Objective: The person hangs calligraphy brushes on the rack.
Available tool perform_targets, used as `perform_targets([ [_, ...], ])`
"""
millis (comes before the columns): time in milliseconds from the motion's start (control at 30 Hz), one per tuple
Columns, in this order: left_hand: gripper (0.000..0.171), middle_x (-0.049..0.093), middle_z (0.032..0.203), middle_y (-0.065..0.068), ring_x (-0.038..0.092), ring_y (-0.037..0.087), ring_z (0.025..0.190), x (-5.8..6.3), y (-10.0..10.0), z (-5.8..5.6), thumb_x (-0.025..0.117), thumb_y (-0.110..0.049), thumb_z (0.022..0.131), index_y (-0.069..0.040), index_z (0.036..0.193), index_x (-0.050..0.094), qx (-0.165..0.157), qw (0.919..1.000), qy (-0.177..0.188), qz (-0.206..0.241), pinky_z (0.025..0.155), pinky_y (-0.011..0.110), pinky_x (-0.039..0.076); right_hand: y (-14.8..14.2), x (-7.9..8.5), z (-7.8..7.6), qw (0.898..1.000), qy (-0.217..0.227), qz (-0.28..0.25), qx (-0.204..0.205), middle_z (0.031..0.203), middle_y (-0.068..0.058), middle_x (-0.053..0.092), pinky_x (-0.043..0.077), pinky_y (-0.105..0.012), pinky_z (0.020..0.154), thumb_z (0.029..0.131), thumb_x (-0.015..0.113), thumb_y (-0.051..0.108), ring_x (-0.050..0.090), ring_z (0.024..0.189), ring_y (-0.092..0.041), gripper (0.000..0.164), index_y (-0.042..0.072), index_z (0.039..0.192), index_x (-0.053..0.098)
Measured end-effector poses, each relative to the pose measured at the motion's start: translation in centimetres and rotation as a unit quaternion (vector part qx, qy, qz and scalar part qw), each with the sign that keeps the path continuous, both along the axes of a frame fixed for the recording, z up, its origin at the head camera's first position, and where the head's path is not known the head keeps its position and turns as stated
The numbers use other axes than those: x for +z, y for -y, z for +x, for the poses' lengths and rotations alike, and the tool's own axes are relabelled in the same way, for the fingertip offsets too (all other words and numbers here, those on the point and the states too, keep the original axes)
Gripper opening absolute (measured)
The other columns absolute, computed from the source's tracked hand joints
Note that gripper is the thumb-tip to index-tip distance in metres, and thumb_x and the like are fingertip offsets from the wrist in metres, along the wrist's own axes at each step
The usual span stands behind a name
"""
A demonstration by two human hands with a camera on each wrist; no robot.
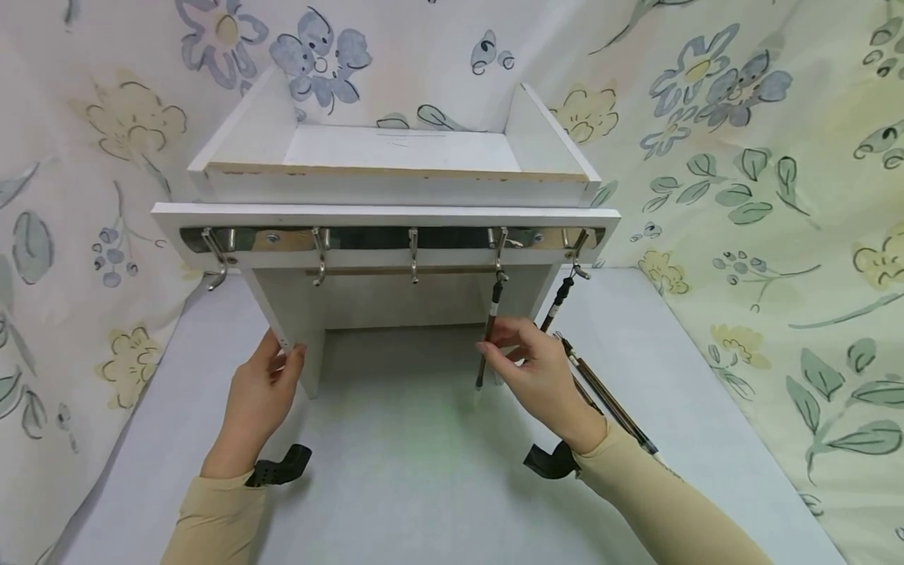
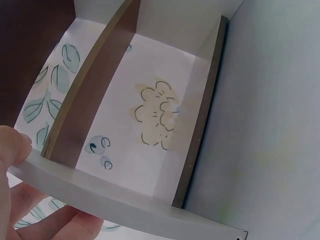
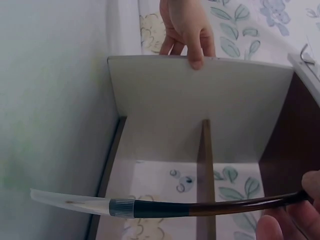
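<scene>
Brush (image 3: 167,209), up at a hook (image 1: 500,249), looks light, stiff and slick, so I favour its handle (image 3: 235,204), pinched by the right hand (image 1: 540,378) while the left hand (image 1: 257,392) grips the side panel (image 1: 295,304).

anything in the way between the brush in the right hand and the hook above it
Nothing visible: the right hand holds the brush, whose top end appears to meet the hook. Another brush hangs off to the right, outside that path.

Tan sleeves (image 1: 212,524), black angular wrist pieces (image 1: 289,464)
</scene>
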State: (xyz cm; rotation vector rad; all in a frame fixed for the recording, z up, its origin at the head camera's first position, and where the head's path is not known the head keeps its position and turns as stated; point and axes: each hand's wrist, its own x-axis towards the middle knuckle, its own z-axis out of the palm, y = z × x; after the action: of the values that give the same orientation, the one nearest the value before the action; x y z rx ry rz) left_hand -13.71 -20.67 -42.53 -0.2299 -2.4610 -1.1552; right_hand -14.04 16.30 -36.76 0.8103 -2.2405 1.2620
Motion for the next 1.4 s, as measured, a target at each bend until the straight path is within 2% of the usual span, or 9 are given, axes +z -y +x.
perform_targets([
  [200, 0.039, 0.06, 0.125, 0.023, 0.064, 0.046, 0.098, 0.0, 0.1, 0.0, 0.053, -0.018, 0.1, -0.008, 0.138, 0.047, 0.003, 1.0, 0.0, 0.001, 0.077, 0.056, 0.053, -0.3, 0.3, 0.2, 1.0, 0.008, -0.013, 0.007, 0.098, -0.003, 0.07, 0.056, -0.029, 0.059, 0.083, 0.074, 0.0, 0.066, 0.08, -0.011, 0.031, 0.005, 0.112, 0.063],
  [433, 0.041, 0.057, 0.129, 0.023, 0.063, 0.047, 0.1, -0.1, 0.2, 0.1, 0.052, -0.02, 0.101, -0.007, 0.139, 0.046, 0.01, 0.9999, 0.008, -0.002, 0.077, 0.058, 0.052, -1.3, 2.8, 1.8, 0.995, 0.067, -0.038, 0.062, 0.093, -0.016, 0.068, 0.055, -0.028, 0.063, 0.079, 0.07, -0.015, 0.067, 0.079, -0.017, 0.035, -0.003, 0.11, 0.06],
  [533, 0.042, 0.056, 0.13, 0.023, 0.063, 0.048, 0.099, -0.1, 0.2, 0.1, 0.052, -0.019, 0.101, -0.008, 0.14, 0.045, 0.011, 0.9999, 0.009, -0.004, 0.077, 0.059, 0.052, -2.9, 2.6, 1.8, 0.992, 0.091, -0.049, 0.075, 0.095, -0.014, 0.068, 0.056, -0.029, 0.066, 0.078, 0.069, -0.017, 0.067, 0.082, -0.017, 0.038, -0.001, 0.112, 0.061],
  [633, 0.042, 0.056, 0.13, 0.024, 0.063, 0.048, 0.099, 0.0, 0.2, 0.2, 0.052, -0.019, 0.101, -0.007, 0.141, 0.044, 0.009, 0.9999, 0.008, -0.006, 0.077, 0.06, 0.052, -4.9, 2.2, 1.6, 0.991, 0.089, -0.056, 0.077, 0.095, -0.01, 0.068, 0.056, -0.028, 0.067, 0.077, 0.069, -0.018, 0.067, 0.081, -0.017, 0.039, -0.001, 0.112, 0.063],
  [833, 0.043, 0.057, 0.13, 0.022, 0.063, 0.047, 0.099, 0.2, 0.1, 0.1, 0.052, -0.019, 0.1, -0.009, 0.141, 0.045, 0.01, 0.9999, 0.006, -0.009, 0.077, 0.059, 0.052, -8.4, 1.9, 1.3, 0.993, 0.084, -0.074, 0.048, 0.092, -0.011, 0.068, 0.055, -0.025, 0.067, 0.08, 0.07, -0.013, 0.066, 0.078, -0.019, 0.032, -0.003, 0.11, 0.063],
  [1000, 0.042, 0.056, 0.131, 0.022, 0.063, 0.047, 0.099, 0.2, 0.1, 0.0, 0.052, -0.018, 0.1, -0.008, 0.141, 0.045, 0.008, 0.9999, 0.005, -0.009, 0.077, 0.059, 0.052, -10.5, 1.4, 0.9, 0.988, 0.129, -0.089, 0.01, 0.091, -0.011, 0.066, 0.055, -0.023, 0.066, 0.083, 0.068, -0.012, 0.065, 0.075, -0.017, 0.03, -0.003, 0.111, 0.063],
  [1100, 0.042, 0.055, 0.132, 0.022, 0.062, 0.048, 0.1, 0.2, 0.0, 0.0, 0.052, -0.019, 0.1, -0.008, 0.141, 0.045, 0.007, 0.9999, 0.009, -0.008, 0.077, 0.059, 0.052, -11.7, 0.6, 0.5, 0.984, 0.157, -0.073, -0.027, 0.092, -0.011, 0.067, 0.055, -0.022, 0.068, 0.086, 0.068, -0.005, 0.066, 0.078, -0.016, 0.028, -0.001, 0.113, 0.063],
  [1233, 0.043, 0.055, 0.133, 0.022, 0.062, 0.048, 0.101, 0.2, -0.1, -0.1, 0.051, -0.02, 0.101, -0.008, 0.141, 0.044, 0.006, 0.9998, 0.015, -0.008, 0.078, 0.058, 0.052, -13.3, -1.0, -0.3, 0.973, 0.209, -0.046, -0.082, 0.094, -0.01, 0.067, 0.054, -0.022, 0.07, 0.089, 0.071, 0.012, 0.066, 0.082, -0.016, 0.028, 0.006, 0.115, 0.063],
  [1400, 0.042, 0.057, 0.129, 0.023, 0.064, 0.048, 0.097, 0.5, -0.1, -0.1, 0.053, -0.018, 0.099, -0.008, 0.139, 0.046, 0.0, 0.9998, 0.01, -0.016, 0.074, 0.057, 0.053, -15.2, -3.2, -1.2, 0.951, 0.283, -0.012, -0.124, 0.1, -0.008, 0.067, 0.053, -0.023, 0.071, 0.089, 0.071, 0.032, 0.066, 0.087, -0.018, 0.037, 0.012, 0.119, 0.063],
])
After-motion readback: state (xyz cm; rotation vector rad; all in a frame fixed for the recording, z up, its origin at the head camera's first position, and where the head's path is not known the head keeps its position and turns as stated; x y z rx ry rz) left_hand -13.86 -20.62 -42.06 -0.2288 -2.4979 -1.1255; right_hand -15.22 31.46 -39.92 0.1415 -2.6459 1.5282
